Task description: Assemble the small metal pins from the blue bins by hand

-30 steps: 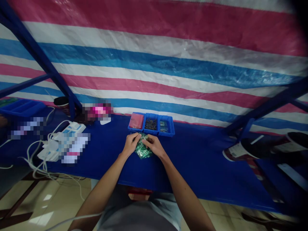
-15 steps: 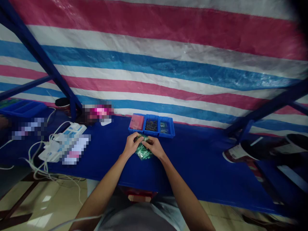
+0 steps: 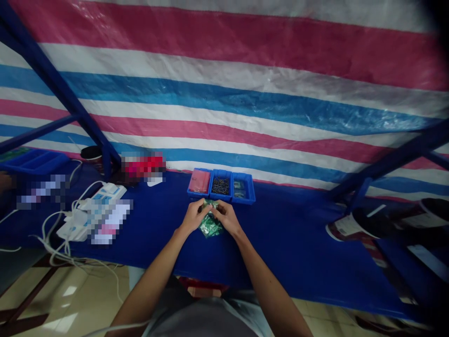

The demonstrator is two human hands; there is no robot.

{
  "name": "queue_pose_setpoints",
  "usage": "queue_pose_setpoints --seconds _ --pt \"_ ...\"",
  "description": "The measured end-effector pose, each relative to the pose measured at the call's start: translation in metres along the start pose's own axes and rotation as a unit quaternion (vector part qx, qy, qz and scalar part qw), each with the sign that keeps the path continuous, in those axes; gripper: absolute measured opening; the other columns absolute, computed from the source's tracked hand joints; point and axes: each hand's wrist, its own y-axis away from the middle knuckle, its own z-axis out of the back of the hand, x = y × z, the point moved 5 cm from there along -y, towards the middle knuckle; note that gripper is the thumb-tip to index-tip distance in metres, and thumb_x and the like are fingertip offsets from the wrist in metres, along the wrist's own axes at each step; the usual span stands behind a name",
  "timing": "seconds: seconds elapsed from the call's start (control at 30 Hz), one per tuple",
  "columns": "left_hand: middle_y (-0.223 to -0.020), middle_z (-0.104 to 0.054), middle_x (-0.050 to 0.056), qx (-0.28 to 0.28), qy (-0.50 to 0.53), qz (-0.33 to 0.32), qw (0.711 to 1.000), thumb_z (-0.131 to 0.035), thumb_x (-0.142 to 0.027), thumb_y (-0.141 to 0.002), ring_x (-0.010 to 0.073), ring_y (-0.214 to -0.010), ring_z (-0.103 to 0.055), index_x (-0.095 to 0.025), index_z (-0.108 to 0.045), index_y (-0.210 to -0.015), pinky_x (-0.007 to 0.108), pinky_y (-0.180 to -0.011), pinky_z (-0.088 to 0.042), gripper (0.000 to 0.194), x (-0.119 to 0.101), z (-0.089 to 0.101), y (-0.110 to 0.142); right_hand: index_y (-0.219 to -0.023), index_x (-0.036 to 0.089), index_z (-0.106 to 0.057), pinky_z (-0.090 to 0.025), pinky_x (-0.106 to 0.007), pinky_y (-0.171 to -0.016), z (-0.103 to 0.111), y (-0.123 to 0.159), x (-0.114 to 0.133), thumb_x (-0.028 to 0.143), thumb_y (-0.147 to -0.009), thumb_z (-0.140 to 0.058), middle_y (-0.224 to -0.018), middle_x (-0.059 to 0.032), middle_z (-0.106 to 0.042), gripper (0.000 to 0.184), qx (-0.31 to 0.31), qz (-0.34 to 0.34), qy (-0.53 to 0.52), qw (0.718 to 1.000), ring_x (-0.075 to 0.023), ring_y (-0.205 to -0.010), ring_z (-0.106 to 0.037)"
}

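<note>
A shiny green plastic packet [image 3: 211,226] is held between my two hands over the blue table. My left hand [image 3: 193,216] pinches its upper left side, and my right hand [image 3: 226,217] grips the upper right side, with the thumbs close together. What is inside the packet cannot be made out. Just beyond my fingers stand three joined blue bins: the left bin holds pink flat pieces [image 3: 199,180], the middle one small dark metal parts [image 3: 220,185], and the right bin [image 3: 248,188] some small clear packets.
On the left lie a white power strip [image 3: 105,193] and tangled white cables [image 3: 52,243]. A blue tray [image 3: 38,161] sits at the far left, with part of another person's hand near it. Dark tubs [image 3: 347,227] stand at the right. Striped sheeting [image 3: 224,107] hangs behind the blue table [image 3: 287,234].
The view has shifted slightly, so the bins and table appear a little lower. My thumbs have moved a little on the green packet, which both hands still hold.
</note>
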Motion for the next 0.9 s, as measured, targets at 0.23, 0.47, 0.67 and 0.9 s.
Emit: queue_pose_setpoints --seconds 0.23,0.47,0.67,0.9 --pt "-0.061 -0.036 -0.006 -0.013 -0.015 0.006 1.000 -0.057 -0.042 -0.093 0.0092 -0.058 -0.036 -0.017 -0.041 -0.068 0.022 -0.057 -0.027 0.039 0.0014 0.0007 -0.0006 -0.078 0.017 -0.057 -0.033 -0.022 -0.055 0.0037 -0.0015 -0.0041 0.044 -0.086 -0.071 -0.064 0.0039 -0.051 0.031 -0.007 0.003 -0.001 1.000 -0.0104 -0.058 -0.046" --pt "-0.060 -0.038 -0.005 0.014 -0.023 0.018 0.999 -0.054 -0.043 -0.095 0.0094 -0.056 -0.035 -0.016 -0.048 -0.070 0.023 -0.056 -0.026 0.037 0.0031 -0.0018 -0.0033 -0.075 0.017 -0.057 -0.033 -0.023 -0.054 0.0069 -0.0036 0.0000 0.046 -0.084 -0.073 -0.062 0.0037 -0.051 0.034 -0.010 0.011 0.003 1.000 -0.0102 -0.056 -0.046" --pt "-0.059 -0.047 -0.003 0.004 -0.006 0.014 1.000 -0.051 -0.042 -0.097 0.0106 -0.057 -0.041 -0.013 -0.059 -0.070 0.023 -0.057 -0.029 0.041 0.0067 -0.0004 -0.0043 -0.090 0.018 -0.064 -0.037 -0.023 -0.052 0.0033 -0.0040 -0.0014 0.048 -0.082 -0.074 -0.065 0.0026 -0.057 0.033 0.004 -0.012 -0.003 1.000 -0.0120 -0.055 -0.052" --pt "-0.058 -0.040 -0.004 0.003 0.007 0.022 1.000 -0.052 -0.045 -0.096 0.0097 -0.056 -0.035 -0.013 -0.055 -0.066 0.023 -0.055 -0.027 0.044 0.0068 -0.0010 -0.0049 -0.057 0.017 -0.051 -0.028 -0.023 -0.048 0.0028 -0.0007 -0.0014 0.048 -0.082 -0.073 -0.051 0.0055 -0.043 0.046 -0.059 0.004 0.029 0.998 -0.0076 -0.047 -0.035"
